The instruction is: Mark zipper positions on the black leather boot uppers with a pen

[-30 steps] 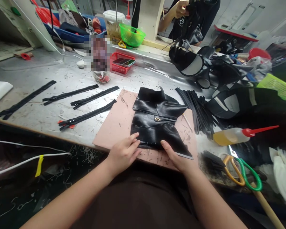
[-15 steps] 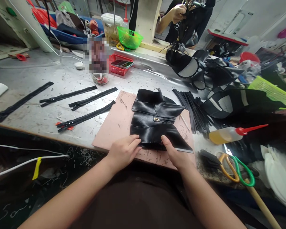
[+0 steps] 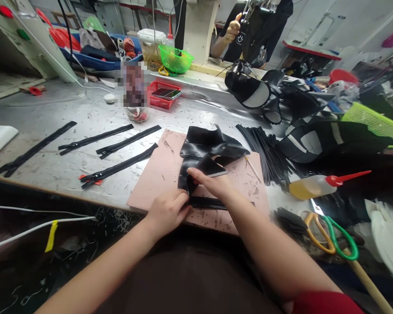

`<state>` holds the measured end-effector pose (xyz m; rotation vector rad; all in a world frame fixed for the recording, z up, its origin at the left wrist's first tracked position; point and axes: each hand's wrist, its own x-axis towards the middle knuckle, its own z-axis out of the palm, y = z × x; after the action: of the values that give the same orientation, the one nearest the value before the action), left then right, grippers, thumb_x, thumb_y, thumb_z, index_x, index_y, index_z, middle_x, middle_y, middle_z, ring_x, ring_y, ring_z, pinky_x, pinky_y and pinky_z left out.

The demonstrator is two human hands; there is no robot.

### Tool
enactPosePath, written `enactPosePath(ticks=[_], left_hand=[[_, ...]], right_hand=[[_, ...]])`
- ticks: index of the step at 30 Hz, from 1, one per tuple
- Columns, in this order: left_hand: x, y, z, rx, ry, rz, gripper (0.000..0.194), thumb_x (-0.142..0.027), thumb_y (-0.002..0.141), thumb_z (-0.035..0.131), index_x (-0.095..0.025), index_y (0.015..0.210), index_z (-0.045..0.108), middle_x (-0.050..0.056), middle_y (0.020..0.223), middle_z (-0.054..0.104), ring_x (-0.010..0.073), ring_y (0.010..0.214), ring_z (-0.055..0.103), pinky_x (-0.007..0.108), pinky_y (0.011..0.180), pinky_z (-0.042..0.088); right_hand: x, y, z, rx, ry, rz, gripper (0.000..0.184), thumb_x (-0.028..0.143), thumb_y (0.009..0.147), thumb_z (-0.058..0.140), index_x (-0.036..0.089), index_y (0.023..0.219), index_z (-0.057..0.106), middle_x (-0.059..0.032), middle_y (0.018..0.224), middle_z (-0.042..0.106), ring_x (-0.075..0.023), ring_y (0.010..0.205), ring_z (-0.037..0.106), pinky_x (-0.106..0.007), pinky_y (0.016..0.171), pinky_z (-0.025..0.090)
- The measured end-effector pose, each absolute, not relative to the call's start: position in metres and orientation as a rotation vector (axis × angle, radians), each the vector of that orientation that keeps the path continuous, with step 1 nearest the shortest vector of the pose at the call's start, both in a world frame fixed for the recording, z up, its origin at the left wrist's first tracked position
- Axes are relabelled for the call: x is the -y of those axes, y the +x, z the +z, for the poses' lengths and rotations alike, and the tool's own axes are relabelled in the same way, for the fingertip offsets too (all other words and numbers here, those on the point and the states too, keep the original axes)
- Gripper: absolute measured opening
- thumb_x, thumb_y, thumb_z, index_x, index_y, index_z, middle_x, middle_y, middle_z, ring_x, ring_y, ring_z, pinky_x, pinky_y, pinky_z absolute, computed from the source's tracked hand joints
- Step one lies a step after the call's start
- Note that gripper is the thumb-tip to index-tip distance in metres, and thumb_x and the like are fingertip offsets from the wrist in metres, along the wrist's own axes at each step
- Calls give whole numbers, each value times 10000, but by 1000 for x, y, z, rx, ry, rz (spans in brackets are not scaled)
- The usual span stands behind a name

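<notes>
A glossy black leather boot upper (image 3: pixel 201 140) lies on a pink board (image 3: pixel 150 183) in front of me. My left hand (image 3: pixel 170 208) pinches the near left edge of the leather where it meets a black zipper (image 3: pixel 209 203). That zipper stretches rightward along the board's near side, partly under my right forearm. With its thumb on top, my right hand (image 3: pixel 211 181) grips the near flap of the upper, which is folded up and back. The fingers beneath the flap are hidden.
Several black zippers (image 3: pixel 124 165) lie on the metal table at left. To the right are a bundle of black strips (image 3: pixel 265 150), a red-tipped glue bottle (image 3: pixel 311 186) and scissors (image 3: pixel 340 237). Black leather pieces (image 3: pixel 334 141) are heaped behind. Across the table a person's hand (image 3: pixel 233 29) shows.
My right hand has moved left and lifted the near flap of the boot upper back, uncovering the zipper beneath. My left hand stays at the left edge.
</notes>
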<state>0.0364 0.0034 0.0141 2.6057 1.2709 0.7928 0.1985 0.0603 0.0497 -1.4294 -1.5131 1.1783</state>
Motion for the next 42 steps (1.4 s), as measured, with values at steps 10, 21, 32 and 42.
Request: enactPosePath(ticks=[10,21,32,42], left_hand=[[-6,22,21,-1179,2370,822,35,-172,795,517,-180,798,482,53,881,611,136,804,605,253,700,522],[-4,33,15,-1296,2540,981,129,-114,803,471,-182,867,560,45,881,606,122,783,606,232,694,529],[-4,35,7,-1346,2661,1224,171,-102,792,479,-191,849,614,49,875,645,122,793,626,246,694,551],[-3,37,3,-1354,2661,1137,187,-76,745,465,-186,759,615,60,964,610,82,708,612,201,655,545]], right_hand=[[-105,187,47,1508,-1554,1415,239,345,664,702,179,655,531,39,424,540,-130,370,557,-197,328,414],[-110,192,55,1349,-1651,1595,267,338,794,597,157,621,505,17,394,552,-113,350,560,-171,332,439],[-109,202,49,1311,-1578,1656,299,339,835,541,132,620,518,-24,463,602,-106,401,591,-156,355,462],[-108,206,41,1286,-1526,1665,290,292,843,524,130,603,522,-14,463,597,-101,409,592,-162,371,477]])
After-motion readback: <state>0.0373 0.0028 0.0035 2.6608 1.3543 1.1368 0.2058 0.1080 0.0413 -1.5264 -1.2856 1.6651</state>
